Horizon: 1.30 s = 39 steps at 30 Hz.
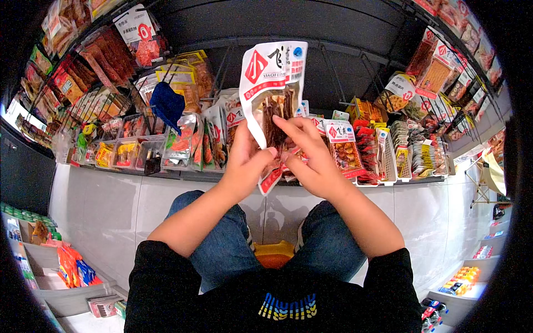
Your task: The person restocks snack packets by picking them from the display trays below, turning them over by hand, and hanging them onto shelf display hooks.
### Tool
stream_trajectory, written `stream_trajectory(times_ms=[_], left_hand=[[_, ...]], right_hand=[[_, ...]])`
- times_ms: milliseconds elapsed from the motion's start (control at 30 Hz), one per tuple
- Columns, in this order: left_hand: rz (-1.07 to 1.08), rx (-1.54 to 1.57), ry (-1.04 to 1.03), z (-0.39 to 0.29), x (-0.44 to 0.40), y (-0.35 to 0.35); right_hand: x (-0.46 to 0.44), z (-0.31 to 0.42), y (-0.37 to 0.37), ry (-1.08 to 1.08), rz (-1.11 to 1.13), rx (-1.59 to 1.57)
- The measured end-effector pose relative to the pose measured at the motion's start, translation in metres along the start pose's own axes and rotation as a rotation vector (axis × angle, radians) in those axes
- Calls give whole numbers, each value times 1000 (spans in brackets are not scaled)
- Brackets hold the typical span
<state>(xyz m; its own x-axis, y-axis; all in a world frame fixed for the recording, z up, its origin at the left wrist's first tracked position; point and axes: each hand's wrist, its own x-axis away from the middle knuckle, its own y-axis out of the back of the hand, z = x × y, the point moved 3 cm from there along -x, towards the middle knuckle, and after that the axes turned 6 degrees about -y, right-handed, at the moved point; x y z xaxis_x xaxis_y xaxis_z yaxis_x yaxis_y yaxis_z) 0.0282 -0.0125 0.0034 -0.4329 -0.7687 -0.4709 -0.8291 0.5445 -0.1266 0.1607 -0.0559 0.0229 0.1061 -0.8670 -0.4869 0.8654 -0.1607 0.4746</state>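
A snack packet (pixel 273 69) with a white and red printed top and a clear window is held upright in front of me, in the middle of the head view. Dark brown sticks show through its window. My left hand (pixel 244 161) grips its lower left side, thumb across the front. On the right, my right hand (pixel 308 152) holds the lower part, with thumb and fingers lying on the front face. Behind the packet, a similar red and white packet (pixel 341 141) stands in the row on the low shelf.
Packaged snacks hang on racks at left and right, including a white-labelled packet (pixel 135 28). A dark blue cloth-like item (pixel 167 105) hangs at the left. Clear bins (pixel 151 152) and white baskets (pixel 402 161) line the low shelf. Tiled floor (pixel 105 205) lies below.
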Motion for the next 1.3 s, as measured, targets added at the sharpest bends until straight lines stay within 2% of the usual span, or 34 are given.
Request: stream_trajectory(times_ms=[100, 167, 400, 500, 600, 700, 733, 767, 833, 867, 900, 967, 1067, 1300], left_hand=[[-46, 85, 75, 2, -3, 3], [-130, 128, 231, -1, -1, 1], [-207, 51, 133, 6, -8, 9], [-196, 19, 124, 2, -10, 10], [-216, 63, 142, 5, -10, 12], [-227, 117, 144, 5, -10, 12], [-234, 123, 166, 5, -10, 13], [-239, 129, 187, 5, -11, 13], [-233, 142, 152, 9, -11, 13], [-227, 130, 158, 12, -10, 14], [-218, 119, 158, 12, -10, 14], [-247, 120, 197, 7, -11, 13], [-215, 146, 187, 11, -10, 12], [-172, 110, 129, -4, -14, 4]], right_hand=[[1, -2, 0, -72, 43, -43], [0, -2, 0, -52, 65, -51], [3, -5, 5, -106, -24, -150], [3, -12, 19, -84, -129, -147], [4, -22, 35, -87, -332, 11], [6, -33, 41, -168, -424, -83], [7, -39, 40, -249, -388, -187], [8, -42, 39, -243, -391, -183], [9, -59, 30, -482, -193, -610], [10, -61, 27, -610, -115, -607], [10, -63, 26, -596, -33, -510], [10, -36, 28, -727, 130, -405], [15, -55, 21, -575, 72, -511], [24, -43, 23, -563, -115, -491]])
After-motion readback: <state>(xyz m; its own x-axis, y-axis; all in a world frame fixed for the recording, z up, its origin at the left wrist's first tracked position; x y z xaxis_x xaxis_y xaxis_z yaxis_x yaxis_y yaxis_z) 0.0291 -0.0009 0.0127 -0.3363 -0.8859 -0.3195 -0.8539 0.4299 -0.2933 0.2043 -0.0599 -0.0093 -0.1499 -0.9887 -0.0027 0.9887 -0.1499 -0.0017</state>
